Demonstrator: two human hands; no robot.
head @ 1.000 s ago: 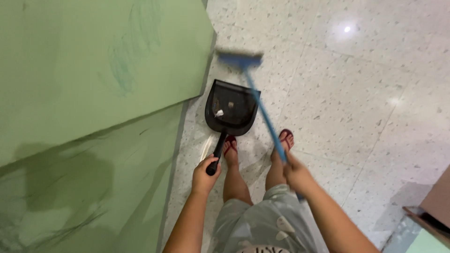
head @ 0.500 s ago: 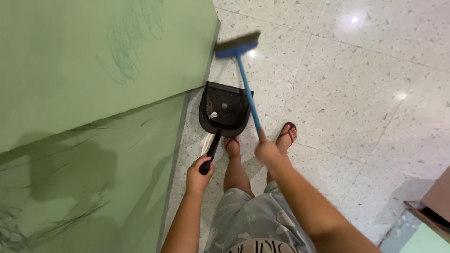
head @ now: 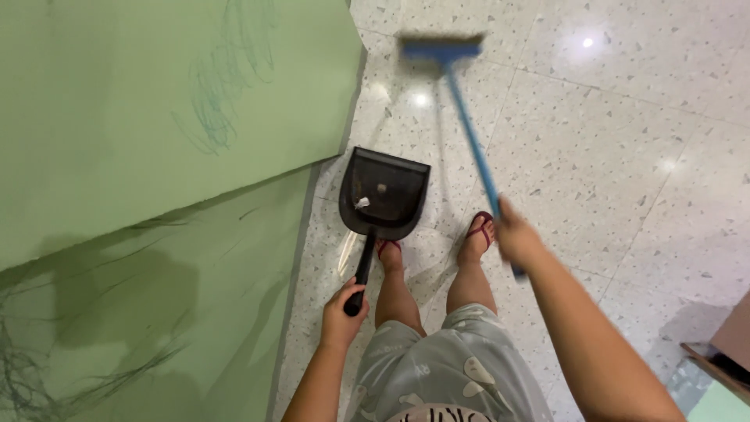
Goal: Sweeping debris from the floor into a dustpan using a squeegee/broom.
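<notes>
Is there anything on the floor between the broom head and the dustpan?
Nothing visible: only bare speckled floor lies between the blue broom head and the black dustpan's open edge.

The left hand [head: 341,306] grips a black dustpan [head: 383,192] on the floor; the right hand [head: 517,237] holds a blue broom [head: 467,129].

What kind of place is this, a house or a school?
I cannot tell which, but it is indoors, beside a wall. The shiny speckled terrazzo floor reflects ceiling lights, the green painted wall has crayon-like scribbles, and the person wears red flip-flop sandals, so a home seems likelier.
</notes>
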